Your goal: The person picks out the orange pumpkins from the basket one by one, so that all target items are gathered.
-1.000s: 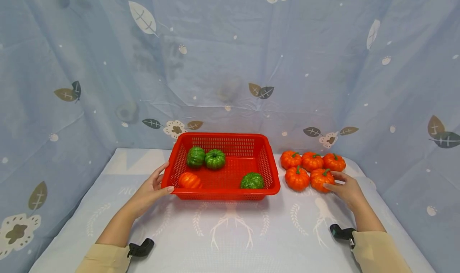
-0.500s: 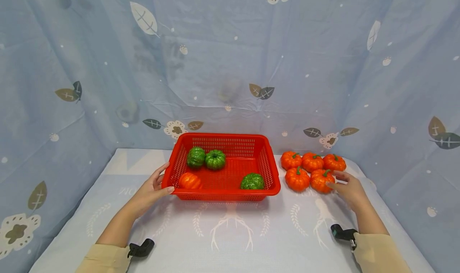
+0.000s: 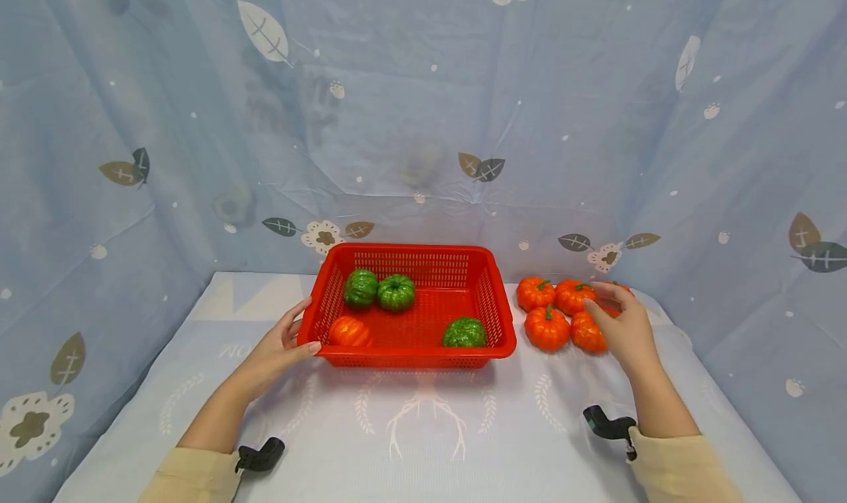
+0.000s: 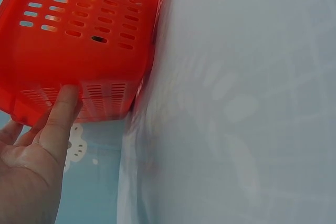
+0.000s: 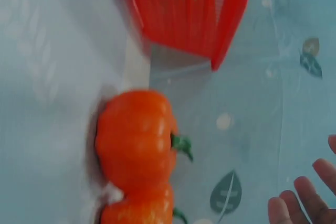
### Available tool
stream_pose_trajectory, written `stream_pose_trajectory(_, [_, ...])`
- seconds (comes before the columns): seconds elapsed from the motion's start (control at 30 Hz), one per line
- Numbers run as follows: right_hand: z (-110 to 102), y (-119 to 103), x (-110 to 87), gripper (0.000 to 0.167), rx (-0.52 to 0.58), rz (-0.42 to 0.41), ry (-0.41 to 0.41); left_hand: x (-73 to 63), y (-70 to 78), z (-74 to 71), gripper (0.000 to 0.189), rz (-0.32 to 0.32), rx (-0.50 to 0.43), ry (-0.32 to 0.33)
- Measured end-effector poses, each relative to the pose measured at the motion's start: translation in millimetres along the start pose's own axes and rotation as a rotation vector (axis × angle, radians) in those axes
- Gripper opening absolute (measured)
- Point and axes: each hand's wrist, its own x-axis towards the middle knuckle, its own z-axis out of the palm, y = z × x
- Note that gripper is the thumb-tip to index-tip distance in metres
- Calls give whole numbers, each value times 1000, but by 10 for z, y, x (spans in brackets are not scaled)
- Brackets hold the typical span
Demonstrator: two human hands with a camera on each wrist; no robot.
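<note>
My left hand (image 3: pixel 270 356) rests against the left end of a red plastic basket (image 3: pixel 410 353), its thumb at the front corner and its fingers along the end wall. In the left wrist view the outstretched thumb (image 4: pixel 59 121) touches that wall. Over the group of small orange pumpkins to the basket's right is my right hand (image 3: pixel 627 334), fingers spread and holding nothing. It partly hides the front right pumpkin (image 3: pixel 587 334) and the back right one. The front left pumpkin (image 3: pixel 547 329) shows whole, its green stem upward. In the right wrist view the fingertips (image 5: pixel 304 184) stand apart from the pumpkins.
Inside the basket, two green pumpkins (image 3: pixel 395 293) sit side by side at the back left. An orange pumpkin (image 3: pixel 351 332) lies front left, a green one (image 3: pixel 465 333) front right. A blue patterned curtain (image 3: pixel 423 120) stands behind the white-covered table (image 3: pixel 423 429).
My right hand has let go of the front right orange pumpkin and risen up and slightly left over the group. The left hand and the basket stay where they were.
</note>
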Motion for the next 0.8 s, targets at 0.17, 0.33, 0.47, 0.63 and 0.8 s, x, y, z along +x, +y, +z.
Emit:
stream_pose_trajectory(0.17, [257,-235,-42,40,69,-70,14,13,-10,1,88,2,-2,-4])
stream_pose_trajectory(0.33, [607,-425,-25,31,173,-141,17,11,-24,-13,89,5,-2,-4])
stream_pose_trajectory(0.47, [906,-588,-18,28,244,-214,-18,10,-27,-19,89,4,3,-3])
stream_pose_trajectory(0.63, [1232,-766,-43,25,284,-293,-87,21,-31,-16,88,3,3,-4])
stream_pose_trajectory(0.8, [1534,-914,-69,22,263,-329,-156,24,-29,-9,88,4,-1,-3])
